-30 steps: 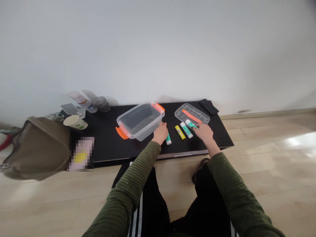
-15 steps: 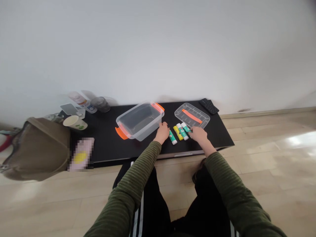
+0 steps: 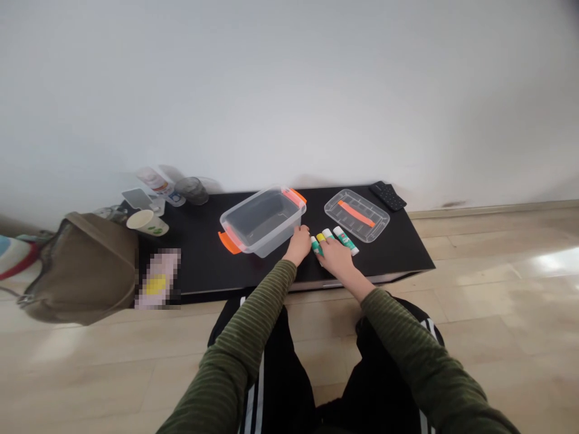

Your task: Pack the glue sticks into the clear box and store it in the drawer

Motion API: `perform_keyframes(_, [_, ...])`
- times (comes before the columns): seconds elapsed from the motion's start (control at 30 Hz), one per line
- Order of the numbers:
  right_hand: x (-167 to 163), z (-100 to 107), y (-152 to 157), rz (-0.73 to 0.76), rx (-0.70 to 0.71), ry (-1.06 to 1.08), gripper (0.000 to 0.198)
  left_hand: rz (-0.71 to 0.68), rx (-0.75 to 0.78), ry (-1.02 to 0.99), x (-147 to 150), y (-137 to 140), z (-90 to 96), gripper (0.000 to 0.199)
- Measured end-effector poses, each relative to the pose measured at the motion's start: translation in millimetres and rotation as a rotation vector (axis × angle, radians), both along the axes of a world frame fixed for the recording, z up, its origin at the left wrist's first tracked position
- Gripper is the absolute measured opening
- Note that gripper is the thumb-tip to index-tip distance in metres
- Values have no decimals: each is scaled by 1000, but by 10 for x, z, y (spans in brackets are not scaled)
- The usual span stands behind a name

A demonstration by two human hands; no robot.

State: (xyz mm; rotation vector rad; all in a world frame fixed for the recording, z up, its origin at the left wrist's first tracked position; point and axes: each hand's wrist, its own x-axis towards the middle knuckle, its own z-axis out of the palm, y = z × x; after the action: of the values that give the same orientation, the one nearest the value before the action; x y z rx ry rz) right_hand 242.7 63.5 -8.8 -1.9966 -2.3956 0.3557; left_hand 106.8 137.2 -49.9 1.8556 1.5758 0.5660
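Several glue sticks lie side by side on a black low table. On the right is a green-and-white glue stick, apart from the others. A yellow-capped glue stick and a white-capped one are partly hidden under my right hand. That hand's fingers curl over them and reach the leftmost green glue stick. My left hand rests just left of this stick, fingers loosely bent and slightly apart, with nothing visible in them. Behind it stands a clear plastic box with orange handles.
A clear lid with an orange handle lies behind the glue sticks. Dark patterned items are at the far right corner. To the left are a paper cup, a glass, a spray bottle and a brown bag.
My right hand has moved left from the rightmost glue stick onto the others. The rightmost stick now lies uncovered. My left hand has hardly moved; the view has shifted slightly.
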Motion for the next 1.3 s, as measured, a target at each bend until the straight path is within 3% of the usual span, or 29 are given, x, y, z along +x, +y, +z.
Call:
perform_keyframes(0.2, [-40,-52,-1,-45,-16,-54,37,3,-2,189,-54,-103,157,36])
perform_keyframes(0.37, [-67,-75,-29,-44,7,-75,31,6,79,201,-127,-171,246,37])
perform_keyframes(0.47, [-38,-45,-15,-89,30,-41,32,40,58,57,-191,-162,242,34])
perform_keyframes(0.6, [31,34,0,-179,35,55,34,167,-128,-296,-234,-99,191,30])
perform_keyframes(0.8, [102,57,-55,-139,90,178,30,249,-269,-700,-202,-46,204,22])
perform_keyframes(1.3, [212,35,-101,-112,213,284,34,125,-164,-813,-224,-175,268,28])
